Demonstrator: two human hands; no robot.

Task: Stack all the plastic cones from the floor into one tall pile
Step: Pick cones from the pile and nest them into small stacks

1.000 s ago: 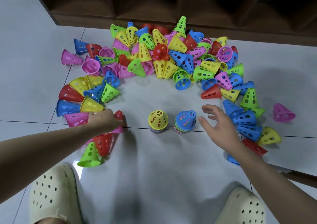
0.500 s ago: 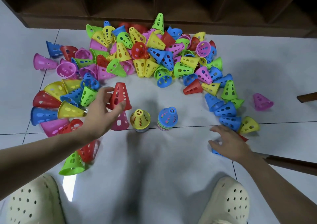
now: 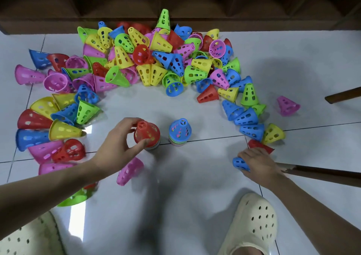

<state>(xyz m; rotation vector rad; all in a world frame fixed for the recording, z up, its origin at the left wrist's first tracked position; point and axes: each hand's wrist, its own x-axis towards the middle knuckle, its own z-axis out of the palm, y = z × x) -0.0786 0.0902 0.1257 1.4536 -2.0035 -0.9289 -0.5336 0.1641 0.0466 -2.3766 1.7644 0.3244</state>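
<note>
Carried across from the scattered heap since half a second ago, a red cone (image 3: 146,134) now sits capped on the left stack (image 3: 153,146), the left hand (image 3: 119,147) with its fingers (image 3: 143,143) curled round the cone's sides. Meanwhile the right hand (image 3: 256,162) has dropped onto a blue cone (image 3: 239,163) lying on the floor (image 3: 195,176), fingers closing over it. A second, blue-topped stack (image 3: 179,132) stands just beside the first. Judging by the dozens of loose cones (image 3: 148,59) ringing the floor, and two piles yet to merge, the job is barely begun.
</note>
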